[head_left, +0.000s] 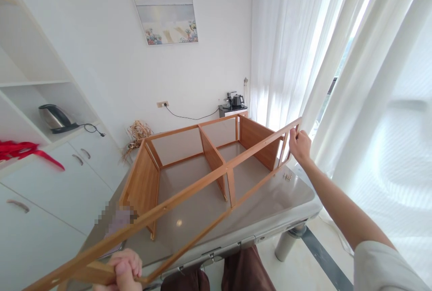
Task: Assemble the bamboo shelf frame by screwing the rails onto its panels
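A wooden side frame (193,188) with two long rails and crosspieces spans the front of the view. My left hand (119,269) closes round its lower left end, and my right hand (300,145) grips its far right end. Behind it, another wooden side frame (175,132) stands at the back of the table. Three shelf boards rise between the two frames: a left board (143,178), a middle board (211,151) and a right board (259,140). Whether the front frame touches the board ends, I cannot tell.
Several small screws (287,176) stand on the grey table (270,198) near its right end. Dried plants (138,135) are beyond its back left corner. White cabinets (50,192) line the left, curtains (364,79) the right. A kettle set (236,101) stands at the back.
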Demonstrator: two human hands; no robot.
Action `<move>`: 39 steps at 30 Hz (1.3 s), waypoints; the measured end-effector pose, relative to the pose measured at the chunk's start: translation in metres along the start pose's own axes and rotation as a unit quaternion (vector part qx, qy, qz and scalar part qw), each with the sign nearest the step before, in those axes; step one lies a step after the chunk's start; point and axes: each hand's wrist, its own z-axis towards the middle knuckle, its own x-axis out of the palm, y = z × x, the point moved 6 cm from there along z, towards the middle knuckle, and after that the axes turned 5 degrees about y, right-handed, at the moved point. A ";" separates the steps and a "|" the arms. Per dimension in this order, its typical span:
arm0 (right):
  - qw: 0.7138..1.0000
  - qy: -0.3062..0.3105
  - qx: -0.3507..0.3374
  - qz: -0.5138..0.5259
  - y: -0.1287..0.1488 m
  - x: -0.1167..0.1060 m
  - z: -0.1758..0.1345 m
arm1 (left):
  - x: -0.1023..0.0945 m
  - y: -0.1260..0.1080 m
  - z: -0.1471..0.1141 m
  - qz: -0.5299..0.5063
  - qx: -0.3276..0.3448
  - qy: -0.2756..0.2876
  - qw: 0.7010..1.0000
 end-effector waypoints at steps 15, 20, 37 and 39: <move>0.986 0.158 0.049 -0.035 -0.046 0.040 -0.012 | 0.013 0.060 0.011 0.023 0.046 0.013 0.999; 0.981 0.178 0.057 -0.054 -0.049 0.036 -0.012 | 0.012 0.060 0.017 0.041 0.067 -0.001 0.997; 0.977 0.196 0.029 -0.076 -0.039 0.027 -0.022 | -0.001 0.098 0.014 0.032 0.041 -0.003 0.999; 0.976 0.199 0.031 -0.079 -0.038 0.026 -0.023 | -0.001 0.099 0.015 0.037 0.048 -0.014 0.998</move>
